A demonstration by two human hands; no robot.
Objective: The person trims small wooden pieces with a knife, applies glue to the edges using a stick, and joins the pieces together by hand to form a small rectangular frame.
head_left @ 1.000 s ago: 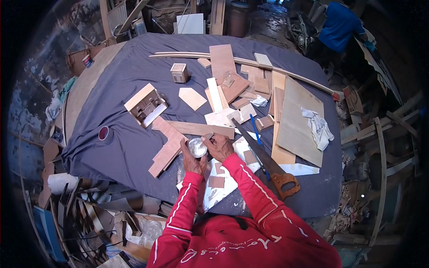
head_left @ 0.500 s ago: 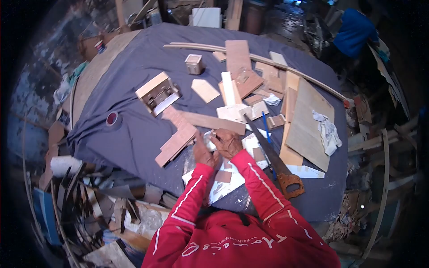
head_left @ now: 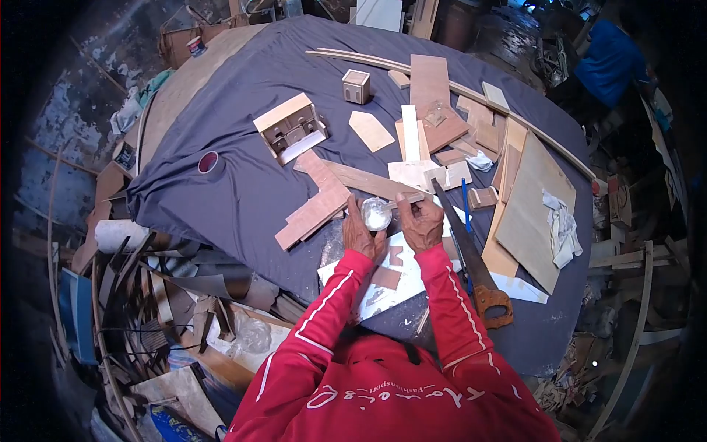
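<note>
Nearest, a red shirt [head_left: 398, 412] crosses the bottom; small chest lettering [head_left: 434, 388] appears to read "Fashionsport", and the larger script cannot be made out. Beyond its sleeves, 2 bare hands are held close together. The left hand [head_left: 361, 236] has its fingers and thumb closed around a small cup [head_left: 378, 216] of white material. The right hand [head_left: 422, 227] pinches a flat stick [head_left: 407, 200] between thumb and fingertips, its tip beside the cup's rim.

The cup looks light and thin-walled – probably easy to squeeze out of shape, and slippery if smeared; best held low around its sides, upright. The stick seems light and stiff, best pinched at its dry end.

Below the fingers is a white board [head_left: 398, 283] with brown pieces; right of them, a handsaw [head_left: 480, 276] and a slim blue tool [head_left: 465, 200]. Left of them are stepped wooden pieces [head_left: 317, 206]. Farther out, an open wooden box [head_left: 291, 129] and a small box [head_left: 356, 87] rest on dark cloth [head_left: 243, 221]. Farthest right, 1 other person [head_left: 610, 65] wears blue. No label on the cup is readable.
</note>
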